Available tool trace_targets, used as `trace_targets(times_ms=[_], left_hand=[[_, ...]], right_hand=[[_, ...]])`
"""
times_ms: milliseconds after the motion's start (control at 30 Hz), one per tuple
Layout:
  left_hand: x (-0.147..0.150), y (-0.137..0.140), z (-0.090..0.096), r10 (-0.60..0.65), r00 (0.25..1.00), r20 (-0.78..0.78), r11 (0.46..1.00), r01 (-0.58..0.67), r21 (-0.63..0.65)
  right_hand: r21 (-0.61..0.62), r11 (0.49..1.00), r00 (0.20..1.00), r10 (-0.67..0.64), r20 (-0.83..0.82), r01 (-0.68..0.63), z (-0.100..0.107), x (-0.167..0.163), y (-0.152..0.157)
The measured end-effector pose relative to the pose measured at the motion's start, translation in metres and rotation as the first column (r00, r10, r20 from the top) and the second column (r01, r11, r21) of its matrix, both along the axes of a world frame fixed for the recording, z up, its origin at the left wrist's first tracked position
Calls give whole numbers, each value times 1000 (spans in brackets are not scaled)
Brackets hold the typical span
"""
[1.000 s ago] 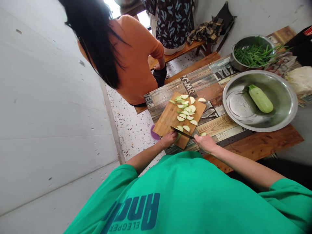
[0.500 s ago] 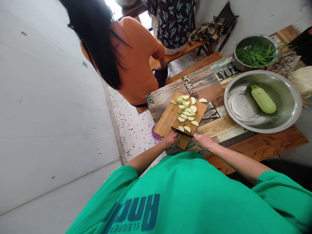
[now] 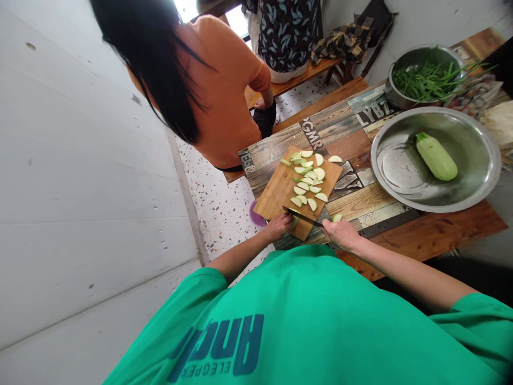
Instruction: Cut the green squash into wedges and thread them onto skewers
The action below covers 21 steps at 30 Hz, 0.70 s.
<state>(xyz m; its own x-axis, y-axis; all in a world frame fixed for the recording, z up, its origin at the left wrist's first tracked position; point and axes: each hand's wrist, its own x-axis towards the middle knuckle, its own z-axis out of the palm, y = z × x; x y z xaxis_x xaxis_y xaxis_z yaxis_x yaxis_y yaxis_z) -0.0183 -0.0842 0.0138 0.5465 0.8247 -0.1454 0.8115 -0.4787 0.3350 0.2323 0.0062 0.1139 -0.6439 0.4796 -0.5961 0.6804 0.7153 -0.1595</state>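
Note:
My right hand point(image 3: 340, 233) is closed round the handle of a dark-bladed kitchen knife point(image 3: 304, 217), which lies across the near part of a wooden cutting board point(image 3: 274, 195). My left hand point(image 3: 279, 226) presses with bent fingers on a piece of pale green zucchini point(image 3: 294, 221) beside the blade; the fingers and blade partly hide that piece. Several half-round zucchini slices point(image 3: 311, 203) are scattered over the board beyond the knife. One slice point(image 3: 335, 159) sits past the board's far right edge, and another slice point(image 3: 337, 217) is on the table by my right hand.
To the right, a wide steel basin point(image 3: 395, 190) holds a whole zucchini point(image 3: 436, 156). Behind it stands a steel pot point(image 3: 390, 93) of cut greens point(image 3: 427, 80). A person in orange point(image 3: 224, 91) sits at the table's far left; another person in a patterned shirt point(image 3: 286, 35) is farther back.
The knife and my right hand have shifted slightly right and down. A slice now shows on the table by my right hand, and slices near the blade have moved. The whole view has tilted a little.

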Motion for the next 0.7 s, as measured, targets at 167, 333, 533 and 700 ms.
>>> trace_targets(times_ms=[167,333,533,700], left_hand=[[1,-1,0,2,1000,7,1000,-2,-24],[2,-2,-2,24,1000,-15,1000,-24,-11],[4,-7,-3,20,999,-28,999,-19,43],[0,-8,1,-15,999,-39,999,17,33]], right_hand=[[-24,1000,1000,-6,22,7,-7,-4,-5],[-38,999,999,-23,37,24,-25,-9,-11],[4,999,999,-35,20,35,-28,-8,8],[63,996,998,-58,8,58,-14,-6,30]])
